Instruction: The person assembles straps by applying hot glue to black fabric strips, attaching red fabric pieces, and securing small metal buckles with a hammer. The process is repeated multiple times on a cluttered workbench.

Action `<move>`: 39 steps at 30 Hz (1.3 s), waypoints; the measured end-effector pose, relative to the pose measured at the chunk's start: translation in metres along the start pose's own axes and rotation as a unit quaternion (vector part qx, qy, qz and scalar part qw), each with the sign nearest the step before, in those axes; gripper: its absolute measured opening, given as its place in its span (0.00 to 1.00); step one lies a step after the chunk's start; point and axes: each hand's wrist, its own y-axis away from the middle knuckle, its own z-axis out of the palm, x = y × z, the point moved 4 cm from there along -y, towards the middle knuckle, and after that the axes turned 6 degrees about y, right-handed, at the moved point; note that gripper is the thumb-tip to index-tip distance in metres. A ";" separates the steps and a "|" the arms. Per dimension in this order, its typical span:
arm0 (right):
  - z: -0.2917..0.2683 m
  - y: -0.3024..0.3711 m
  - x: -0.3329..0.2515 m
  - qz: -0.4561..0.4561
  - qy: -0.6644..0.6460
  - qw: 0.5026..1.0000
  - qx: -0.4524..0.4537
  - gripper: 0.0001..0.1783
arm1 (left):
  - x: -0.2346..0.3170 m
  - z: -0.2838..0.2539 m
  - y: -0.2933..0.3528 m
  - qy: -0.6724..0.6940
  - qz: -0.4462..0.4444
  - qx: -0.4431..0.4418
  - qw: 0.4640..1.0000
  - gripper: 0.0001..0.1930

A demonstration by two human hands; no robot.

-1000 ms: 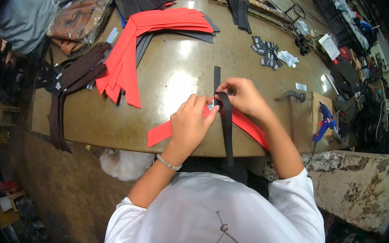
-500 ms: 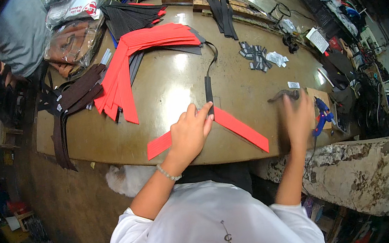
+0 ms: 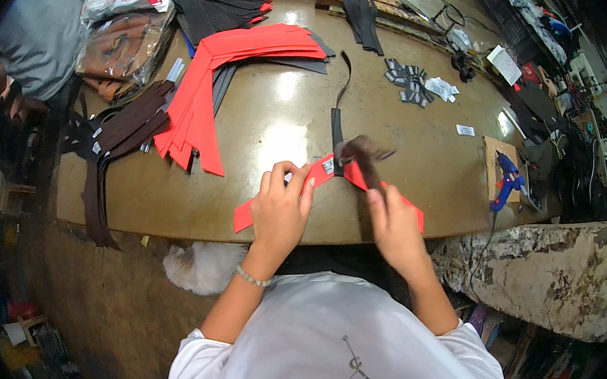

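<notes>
"What have you got in your hands?"
"My right hand (image 3: 398, 235) grips a hammer (image 3: 367, 161), its blurred head over the black strap (image 3: 336, 126) mid-frame. My left hand's (image 3: 280, 200) bent fingers touch the ribbed red strip (image 3: 249, 214), at the frame's centre; I can't tell whether they pinch it."
"And around you?"
"Fanned red strips (image 3: 202, 119) upper left, a blue glue gun (image 3: 508, 178) at right."

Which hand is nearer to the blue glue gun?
Right. The right hand, gripping a hammer, is left of the glue gun; the left hand, at the red strip, is farther left.
</notes>
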 end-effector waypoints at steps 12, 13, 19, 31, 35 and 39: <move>-0.027 0.000 0.076 0.107 -0.015 0.980 0.167 0.24 | 0.006 -0.008 -0.012 0.051 0.012 -0.035 0.998 0.08; -0.033 0.001 0.096 0.129 -0.003 0.969 0.213 0.25 | 0.007 -0.010 -0.013 0.058 0.019 -0.050 0.997 0.07; -0.044 -0.002 0.166 0.275 -0.375 0.863 0.197 0.25 | 0.039 -0.009 -0.039 0.083 0.390 -0.156 0.904 0.08; -0.043 -0.001 0.169 0.248 -0.429 0.854 0.157 0.25 | -0.392 -0.439 -0.073 -0.244 -0.349 0.491 0.760 0.28; -0.044 -0.001 0.160 0.249 -0.424 0.860 0.136 0.24 | -0.511 -0.472 0.155 0.086 -0.496 0.476 0.721 0.38; -0.045 -0.002 0.157 0.234 -0.430 0.862 0.134 0.24 | -0.430 -0.487 0.248 0.252 -0.427 0.492 0.716 0.37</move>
